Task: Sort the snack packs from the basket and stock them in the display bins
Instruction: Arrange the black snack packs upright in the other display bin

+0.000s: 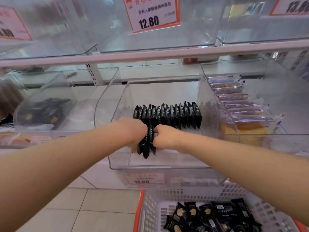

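Left hand (133, 131) and right hand (167, 137) clamp a small stack of black snack packs (148, 143) between them inside the clear display bin (215, 114), just below the standing row (167, 114); light, slick film, best squeezed flat-sided.

Both bare hands reach into a clear plastic display bin (117, 163) on the lower shelf. The left hand (133, 131) and the right hand (165, 137) press from both sides a small bunch of black snack packs (148, 143), which stand upright between them. Behind the hands, a row of the same black packs (168, 114) stands on edge across the bin. In the bin just to the right lie purple-and-clear wrapped bread packs (237, 101). Above, a white price card with an orange border (151, 14) shows 12.80. Below on the right stands a white plastic basket with orange rim (150, 208), holding loose black packs (214, 216), on a pale tiled floor (93, 210).
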A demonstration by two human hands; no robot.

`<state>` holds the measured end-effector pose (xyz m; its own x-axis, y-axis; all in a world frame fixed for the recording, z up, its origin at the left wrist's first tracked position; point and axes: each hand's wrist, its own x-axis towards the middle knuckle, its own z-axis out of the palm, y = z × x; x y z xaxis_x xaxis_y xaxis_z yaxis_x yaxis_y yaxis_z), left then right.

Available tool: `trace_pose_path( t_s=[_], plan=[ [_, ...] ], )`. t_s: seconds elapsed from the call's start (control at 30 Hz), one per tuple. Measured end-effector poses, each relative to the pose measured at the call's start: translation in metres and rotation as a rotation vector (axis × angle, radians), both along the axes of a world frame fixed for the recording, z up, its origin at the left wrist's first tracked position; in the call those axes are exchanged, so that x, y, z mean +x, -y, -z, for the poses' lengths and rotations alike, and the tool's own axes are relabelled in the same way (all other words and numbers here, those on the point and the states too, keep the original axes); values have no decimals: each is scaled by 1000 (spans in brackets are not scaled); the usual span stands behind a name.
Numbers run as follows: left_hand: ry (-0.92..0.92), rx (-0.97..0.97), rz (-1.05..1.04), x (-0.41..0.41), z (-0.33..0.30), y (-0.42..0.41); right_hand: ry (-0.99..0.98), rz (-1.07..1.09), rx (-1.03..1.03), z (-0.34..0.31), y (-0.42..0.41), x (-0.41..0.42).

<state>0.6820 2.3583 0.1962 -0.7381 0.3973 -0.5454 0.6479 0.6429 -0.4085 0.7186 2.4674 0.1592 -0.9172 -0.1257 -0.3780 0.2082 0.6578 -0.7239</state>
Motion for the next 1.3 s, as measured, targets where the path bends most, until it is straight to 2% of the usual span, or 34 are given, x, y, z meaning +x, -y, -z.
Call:
trace_pose_path(
  t_s=[0.1, 0.27, 0.4, 0.53, 0.73, 0.93, 1.1, 1.2, 1.3],
  plan=[
    [-56, 88, 1, -2, 5, -1, 45, -142, 81, 7, 1, 7],
    [-95, 150, -28, -10, 5, -5, -128, -121, 293, 21, 4, -6],
    [-41, 118, -50, -10, 2, -5, -212, -33, 326, 20, -2, -13],
    [-35, 49, -44, -10, 4, -5, -193, -74, 296, 16, -1, -13],
    [-196, 207, 21, -14, 9, -6, -216, -138, 316, 14, -1, -13],
    [-49, 152, -19, -10, 4, 0, -288, -90, 387, 15, 1, -19],
    [-181, 152, -14, -9, 10, -9, -210, -187, 354, 2, -8, -15],
    [-230, 126, 5, -6, 10, -12, -242, -202, 374, -13, -21, -2],
    [-226, 188, -18, 1, 7, -6, -283, -239, 374, -30, -33, 23]
  ],
)
